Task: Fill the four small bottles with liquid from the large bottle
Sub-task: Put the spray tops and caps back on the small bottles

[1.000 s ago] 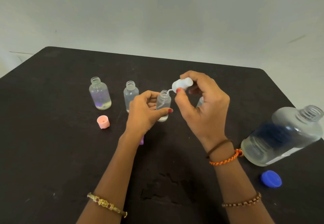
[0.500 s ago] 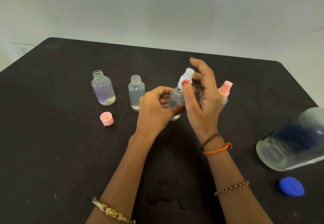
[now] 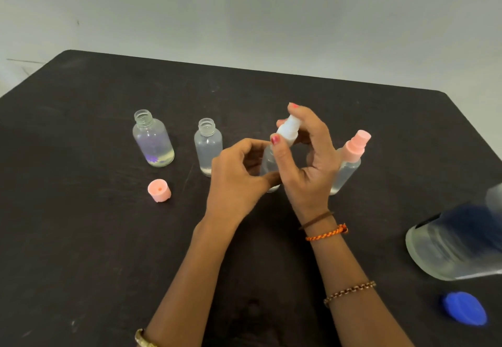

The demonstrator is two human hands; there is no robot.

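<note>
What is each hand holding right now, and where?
Left hand grips the small bottle round its body; right hand pinches the white spray cap at its neck.

The left hand point(image 3: 236, 180) is gripping a small clear bottle point(image 3: 269, 164) on the black desk point(image 3: 81, 238), while the right hand point(image 3: 307, 161) is pinching a white spray cap point(image 3: 288, 132) at its neck. Two open small bottles point(image 3: 153, 140) point(image 3: 207, 146) are standing to the left, a pink-capped one point(image 3: 347, 161) behind the right hand. A pink cap point(image 3: 159, 190), blue lid point(image 3: 464, 308) and large bottle point(image 3: 456, 240) are lying nearby.
</note>
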